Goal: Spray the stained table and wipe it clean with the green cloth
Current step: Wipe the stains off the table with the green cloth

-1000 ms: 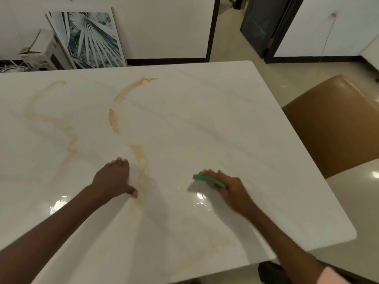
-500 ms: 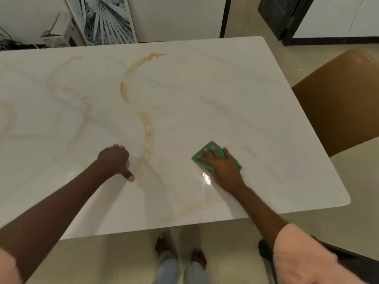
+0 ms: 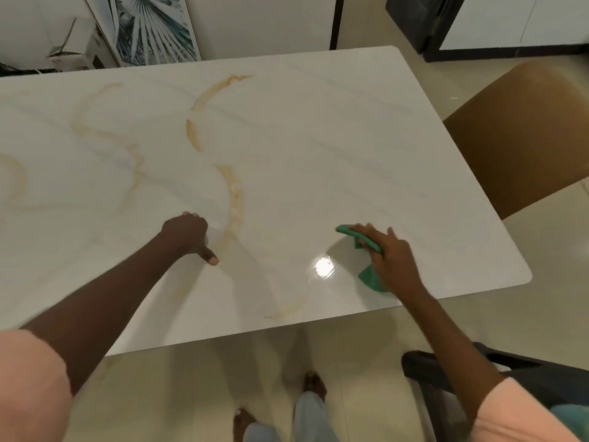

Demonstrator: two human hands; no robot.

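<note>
The white marble table (image 3: 318, 138) carries orange-brown curved stains; the strongest stain (image 3: 235, 199) runs down the middle, and a fainter arc (image 3: 287, 311) lies by the near edge. My right hand (image 3: 392, 260) lies over the bunched green cloth (image 3: 371, 279) and presses it on the table near the front right corner, fingers stretched out. My left hand (image 3: 188, 232) rests on the table just left of the middle stain, fingers curled under, thumb sticking out, holding nothing. No spray bottle is in view.
A tan chair (image 3: 526, 135) stands at the table's right side. A dark chair (image 3: 510, 374) is by my right elbow. A framed palm picture (image 3: 149, 27) and a box (image 3: 70, 49) lean against the far wall. A wet glare spot (image 3: 324, 267) shines beside the cloth.
My right hand has slid the cloth rightward toward the front right corner, and the cloth went from flat to bunched. My left hand has stayed beside the middle stain.
</note>
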